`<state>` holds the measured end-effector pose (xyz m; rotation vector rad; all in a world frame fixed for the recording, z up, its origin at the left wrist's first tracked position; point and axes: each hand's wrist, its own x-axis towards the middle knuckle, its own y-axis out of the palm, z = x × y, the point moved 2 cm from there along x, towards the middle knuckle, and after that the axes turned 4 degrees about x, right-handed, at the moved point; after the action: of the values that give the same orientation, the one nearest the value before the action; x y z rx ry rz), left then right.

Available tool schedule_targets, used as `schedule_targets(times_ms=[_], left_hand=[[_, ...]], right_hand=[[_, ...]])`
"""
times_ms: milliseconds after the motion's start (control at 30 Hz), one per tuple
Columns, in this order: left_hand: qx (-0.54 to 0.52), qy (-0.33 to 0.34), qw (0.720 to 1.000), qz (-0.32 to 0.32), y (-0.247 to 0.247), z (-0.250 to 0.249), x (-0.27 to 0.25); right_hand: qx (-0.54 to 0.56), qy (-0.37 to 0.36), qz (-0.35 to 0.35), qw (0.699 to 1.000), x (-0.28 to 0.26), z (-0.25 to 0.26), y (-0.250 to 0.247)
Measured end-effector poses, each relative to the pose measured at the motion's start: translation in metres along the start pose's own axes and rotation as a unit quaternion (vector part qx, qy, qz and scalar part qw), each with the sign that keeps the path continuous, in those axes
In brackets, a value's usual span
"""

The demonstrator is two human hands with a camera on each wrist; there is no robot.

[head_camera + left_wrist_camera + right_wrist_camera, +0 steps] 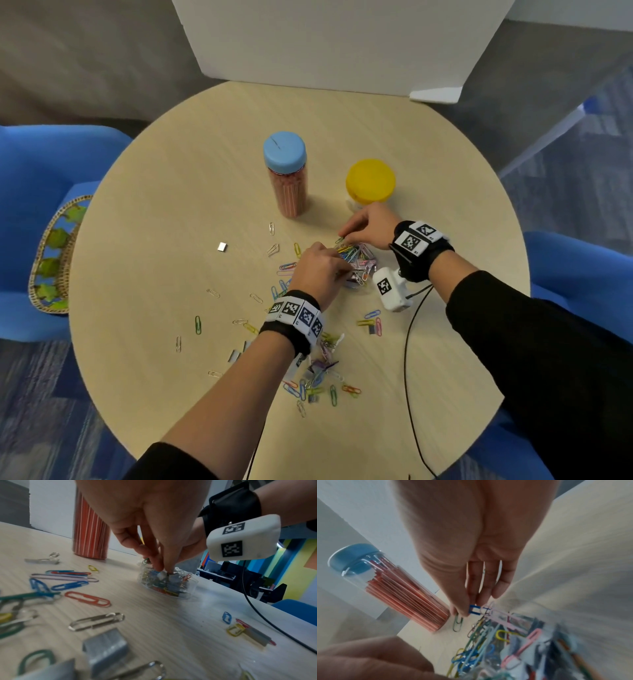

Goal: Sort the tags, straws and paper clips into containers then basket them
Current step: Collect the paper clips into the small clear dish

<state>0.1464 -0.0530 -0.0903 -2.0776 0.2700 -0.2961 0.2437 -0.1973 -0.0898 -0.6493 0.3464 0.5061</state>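
A low clear container [359, 265] full of coloured paper clips sits at the table's middle; both hands meet over it. My left hand [342, 264] reaches in from the near side, and its fingertips [161, 568] pinch clips inside the container [188, 588]. My right hand [344, 236] is at the far rim, thumb and fingers pinching a blue paper clip [474, 609]. A green clip [458, 623] lies on the table just beyond. Loose paper clips [301, 387] and small silver tags [222, 246] are scattered around. A tall blue-lidded jar [285, 174] holds orange straws.
A yellow-lidded jar [370, 181] stands just behind my right hand. A woven basket [54, 253] rests on the blue chair left of the table. A black cable [407, 359] trails across the near right of the table. A white board stands at the far edge.
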Motion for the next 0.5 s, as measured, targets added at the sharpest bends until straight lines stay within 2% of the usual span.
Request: schedule_targets(times_ms=[200,400,500], left_hand=[[0.04,-0.004,0.999,0.024,0.002,0.004,-0.009],[0.016,-0.032,0.999,0.029,-0.006,-0.004,-0.008],[-0.004,-0.066,0.996,0.052,-0.004,-0.01,-0.008]], right_hand=[[-0.018,-0.052,-0.092,0.994,-0.04,0.006,-0.014],[-0.058,-0.043,-0.104,0.992,-0.068,-0.003,0.001],[-0.062,-0.052,-0.144,0.986,-0.082,0.0,0.002]])
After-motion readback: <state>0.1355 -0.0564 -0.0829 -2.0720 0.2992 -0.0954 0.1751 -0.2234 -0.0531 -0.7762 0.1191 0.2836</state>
